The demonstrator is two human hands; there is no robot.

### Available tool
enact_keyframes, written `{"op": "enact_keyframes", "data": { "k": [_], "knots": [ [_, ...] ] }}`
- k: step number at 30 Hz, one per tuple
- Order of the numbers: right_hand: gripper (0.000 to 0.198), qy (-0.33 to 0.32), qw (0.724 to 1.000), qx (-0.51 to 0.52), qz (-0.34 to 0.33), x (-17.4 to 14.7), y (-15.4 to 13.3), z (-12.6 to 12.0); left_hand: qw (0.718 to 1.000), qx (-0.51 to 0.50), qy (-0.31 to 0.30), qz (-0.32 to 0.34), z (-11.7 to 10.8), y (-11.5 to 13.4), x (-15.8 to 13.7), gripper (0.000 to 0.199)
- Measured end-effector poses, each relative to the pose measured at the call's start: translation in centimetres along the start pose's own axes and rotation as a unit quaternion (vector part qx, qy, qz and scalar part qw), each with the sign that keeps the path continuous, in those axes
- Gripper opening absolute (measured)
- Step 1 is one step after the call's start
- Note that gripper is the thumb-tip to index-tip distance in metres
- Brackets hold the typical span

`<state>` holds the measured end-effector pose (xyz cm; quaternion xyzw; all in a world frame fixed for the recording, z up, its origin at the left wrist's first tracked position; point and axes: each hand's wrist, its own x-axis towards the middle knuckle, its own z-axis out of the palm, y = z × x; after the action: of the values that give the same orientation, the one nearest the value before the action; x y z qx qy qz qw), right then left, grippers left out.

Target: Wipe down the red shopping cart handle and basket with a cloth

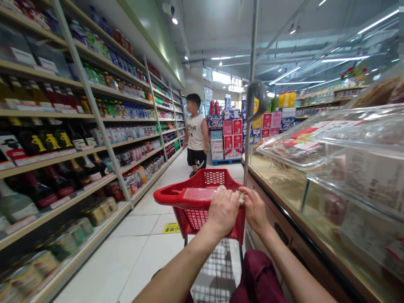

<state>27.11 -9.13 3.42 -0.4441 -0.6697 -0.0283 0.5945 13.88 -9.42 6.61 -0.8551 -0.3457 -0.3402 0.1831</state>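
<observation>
"What are your fingers doing?"

"I'm wrapping the left hand (222, 212) over the handle (170, 197) of a red shopping cart (194, 219), its fingers closing together on the bar right of the middle. The right hand (255, 209) is bending its fingers in at the handle's right end, just beside the left knuckles. I'm seeing a small pale scrap (241, 199) between the two, but I cannot tell whether the right fingers are clamping it, the bar, or only touching."

"Where is the cart lying relative to them?"

"The handle is passing directly under the left palm, and the lattice basket is opening out below and ahead of both hands. Maroon trousers (257, 277) are showing beneath my forearms."

"And farther out?"

"A yellow floor sticker (171, 228) is lying on the pale tiles (139, 252), left of the basket. A wooden-fronted counter (273, 212) is running close along my right, clear plastic food packs (322, 134) sitting on it. Shelving (98, 118) full of bottles and cans is lining the left. Beyond the cart, a person (196, 134) in a white sleeveless jersey and black shorts is standing in the aisle, and cartons (232, 134) are stacking up on a blue pallet (226, 161) behind."
</observation>
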Motion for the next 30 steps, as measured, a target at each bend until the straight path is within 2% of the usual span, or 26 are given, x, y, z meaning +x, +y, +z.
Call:
{"op": "enact_keyframes", "data": {
  "k": [11,16,19,22,24,27,30],
  "knots": [
    [0.025,0.018,0.998,0.058,0.015,-0.2,1.6,-2.7,0.998,0.047,-0.028,-0.021,-0.2,3.6,0.9,0.022],
    [0.024,0.020,0.998,0.065,0.017,-0.5,1.7,-4.2,0.999,0.024,-0.047,-0.008,-0.9,4.6,0.9,0.026],
    [0.024,0.010,0.999,0.025,0.025,-0.2,1.0,-4.7,0.997,-0.007,-0.073,-0.017,-1.3,4.6,1.2,0.036],
    [0.023,0.005,0.999,-0.040,-0.019,0.0,-0.6,-4.5,0.994,-0.020,-0.086,-0.059,-1.3,4.3,1.4,0.050],
    [0.029,-0.025,0.996,-0.062,-0.065,0.1,-1.6,-4.0,0.991,-0.014,-0.102,-0.087,-1.5,3.6,1.3,0.055],
    [0.034,-0.090,0.986,-0.096,-0.105,0.0,-2.7,-3.4,0.981,0.000,-0.149,-0.127,-2.4,1.8,0.4,0.066],
    [0.034,-0.120,0.977,-0.134,-0.112,0.0,-3.4,-2.8,0.974,0.024,-0.183,-0.129,-3.6,-0.3,-0.9,0.071]
  ]
}}
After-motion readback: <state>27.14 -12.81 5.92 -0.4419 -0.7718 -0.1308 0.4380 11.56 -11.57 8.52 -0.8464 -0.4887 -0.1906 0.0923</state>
